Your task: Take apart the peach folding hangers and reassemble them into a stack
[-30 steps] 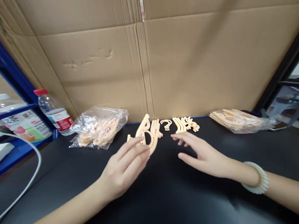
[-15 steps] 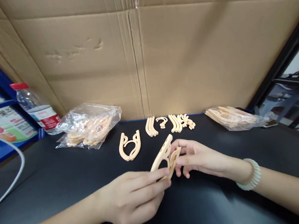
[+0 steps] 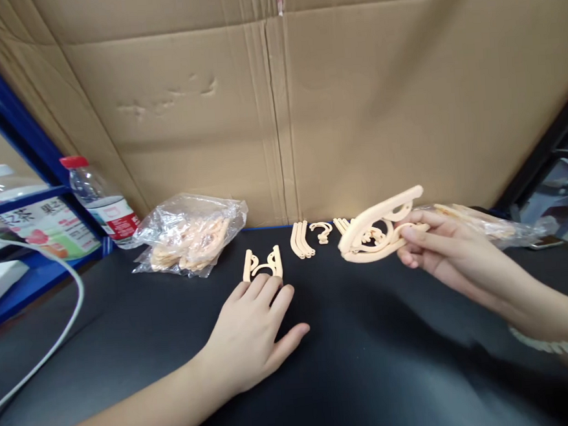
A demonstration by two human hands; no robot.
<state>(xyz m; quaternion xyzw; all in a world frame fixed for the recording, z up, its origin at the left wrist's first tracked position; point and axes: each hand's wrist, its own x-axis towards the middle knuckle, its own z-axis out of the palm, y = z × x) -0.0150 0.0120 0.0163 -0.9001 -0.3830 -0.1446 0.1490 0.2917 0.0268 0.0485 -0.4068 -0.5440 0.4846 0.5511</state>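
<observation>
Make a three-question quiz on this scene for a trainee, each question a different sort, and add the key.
1. Multiple choice: What does the right hand hold?
A) A white cable
B) A pale curved frame
C) A red-capped drink
2. True or false: The red-capped bottle is to the left of the clear bag nearest it.
3. Fill in the colour: The left hand reaches over a second frame lying on a ____ table.

Key: 1 B; 2 true; 3 black.
</observation>
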